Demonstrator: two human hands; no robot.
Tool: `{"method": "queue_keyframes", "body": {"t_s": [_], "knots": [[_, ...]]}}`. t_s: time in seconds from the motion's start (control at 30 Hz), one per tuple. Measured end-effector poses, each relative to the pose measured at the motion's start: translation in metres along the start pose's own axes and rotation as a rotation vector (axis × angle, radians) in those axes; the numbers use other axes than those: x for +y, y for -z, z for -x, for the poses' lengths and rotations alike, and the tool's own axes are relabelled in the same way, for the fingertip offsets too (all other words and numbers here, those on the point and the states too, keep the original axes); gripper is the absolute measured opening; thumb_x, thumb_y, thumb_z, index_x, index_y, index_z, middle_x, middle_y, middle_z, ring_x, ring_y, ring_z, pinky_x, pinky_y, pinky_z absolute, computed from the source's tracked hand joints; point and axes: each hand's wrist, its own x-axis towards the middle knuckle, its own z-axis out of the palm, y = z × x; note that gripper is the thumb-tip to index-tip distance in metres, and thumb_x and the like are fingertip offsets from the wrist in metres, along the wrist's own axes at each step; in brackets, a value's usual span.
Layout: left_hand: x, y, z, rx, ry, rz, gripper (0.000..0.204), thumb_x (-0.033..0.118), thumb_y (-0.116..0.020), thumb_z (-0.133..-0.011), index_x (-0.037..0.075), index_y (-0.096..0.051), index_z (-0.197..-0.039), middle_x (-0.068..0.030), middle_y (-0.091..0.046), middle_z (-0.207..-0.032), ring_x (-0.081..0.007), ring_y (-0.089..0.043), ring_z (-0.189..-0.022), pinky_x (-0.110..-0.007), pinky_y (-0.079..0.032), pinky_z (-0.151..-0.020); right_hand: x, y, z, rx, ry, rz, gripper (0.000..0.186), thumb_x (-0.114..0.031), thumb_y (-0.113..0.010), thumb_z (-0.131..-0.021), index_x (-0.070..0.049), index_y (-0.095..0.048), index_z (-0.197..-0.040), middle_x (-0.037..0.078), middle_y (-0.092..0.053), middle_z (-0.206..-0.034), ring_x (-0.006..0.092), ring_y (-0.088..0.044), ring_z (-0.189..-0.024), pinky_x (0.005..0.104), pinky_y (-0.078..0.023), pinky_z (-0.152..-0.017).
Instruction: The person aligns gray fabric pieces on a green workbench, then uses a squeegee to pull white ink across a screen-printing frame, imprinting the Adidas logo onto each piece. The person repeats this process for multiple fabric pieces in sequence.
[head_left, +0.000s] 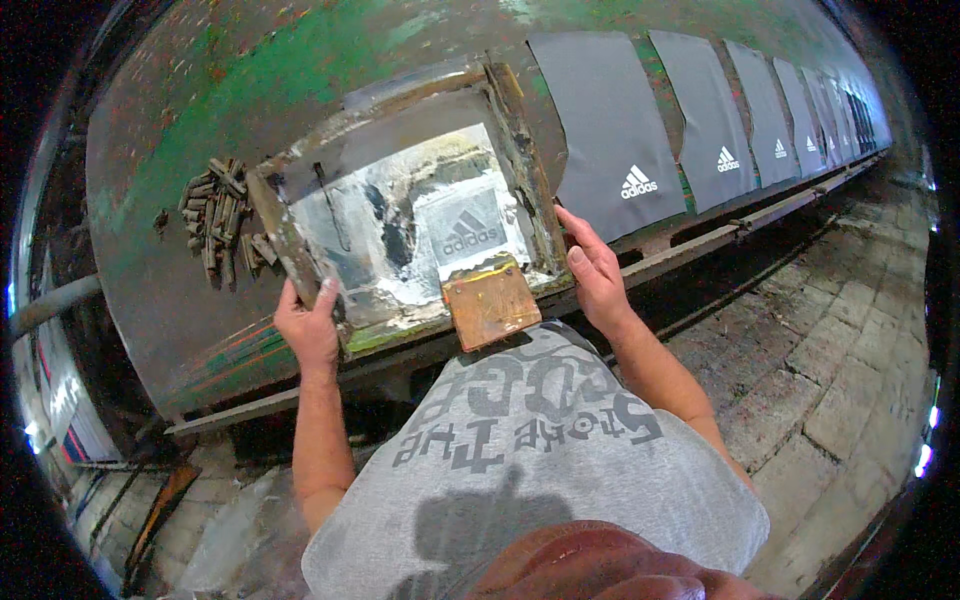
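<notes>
A worn wooden screen printing frame (pixel 520 140) lies over the long table in front of me, its mesh caked with white and dark ink. A clear window (pixel 465 220) in the mesh shows a dark logo. My left hand (pixel 308 325) grips the frame's left rail near its front corner, thumb on top. At the right rail, my right hand (pixel 600 280) curls its fingers against the wood, thumb apart. Between them a wooden squeegee (pixel 492 308) leans on the frame's near edge below the window, touched by neither hand. What lies beneath the frame is mostly hidden.
Grey fabric pieces (pixel 605 130) with white prints lie in a row along the table (pixel 400 40) to the right. Left of the frame sits a pile of short dark sticks (pixel 215 215). A metal rail (pixel 690 250) edges the table above a paved floor (pixel 830 330).
</notes>
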Motion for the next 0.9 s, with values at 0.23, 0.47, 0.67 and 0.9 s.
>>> {"method": "queue_keyframes", "body": {"t_s": [0.23, 0.47, 0.67, 0.9], "knots": [[-0.007, -0.006, 0.009, 0.040, -0.052, -0.002, 0.032, 0.005, -0.082, -0.101, -0.005, -0.074, -0.131, -0.0040, -0.080, -0.117, -0.0121, -0.070, -0.101, -0.030, -0.056, -0.095, 0.011, -0.003, 0.002, 0.060, -0.007, -0.005, 0.061, -0.020, -0.061, -0.111, 0.007, -0.049, -0.164, 0.017, -0.056, -0.163, 0.0268, -0.050, -0.153, 0.0396, -0.032, -0.131], [-0.010, -0.003, 0.005, 0.099, -0.164, -0.250, 0.034, 0.009, -0.086, -0.098, -0.007, -0.073, -0.126, -0.0094, -0.075, -0.122, -0.0216, -0.070, -0.108, -0.036, -0.054, -0.099, 0.007, -0.003, 0.003, 0.076, 0.023, 0.100, 0.061, -0.017, -0.069, -0.106, 0.004, -0.054, -0.162, 0.018, -0.060, -0.159, 0.0286, -0.052, -0.151, 0.0411, -0.034, -0.130], [-0.019, 0.004, 0.000, 0.143, -0.311, -0.470, 0.038, 0.012, -0.089, -0.095, -0.007, -0.073, -0.124, -0.0149, -0.065, -0.128, -0.0299, -0.065, -0.117, -0.039, -0.052, -0.103, 0.006, 0.006, -0.001, 0.022, 0.072, 0.306, 0.065, -0.021, -0.075, -0.103, 0.002, -0.056, -0.161, 0.021, -0.063, -0.156, 0.0346, -0.056, -0.146, 0.0448, -0.039, -0.127], [-0.012, 0.004, 0.000, 0.110, -0.285, -0.464, 0.036, 0.012, -0.089, -0.095, -0.005, -0.074, -0.123, -0.0129, -0.063, -0.126, -0.0305, -0.064, -0.115, -0.040, -0.050, -0.104, -0.001, 0.009, -0.005, -0.015, 0.083, 0.406, 0.072, -0.027, -0.079, -0.101, 0.001, -0.054, -0.162, 0.022, -0.062, -0.158, 0.0381, -0.055, -0.146, 0.0471, -0.039, -0.127]]}}
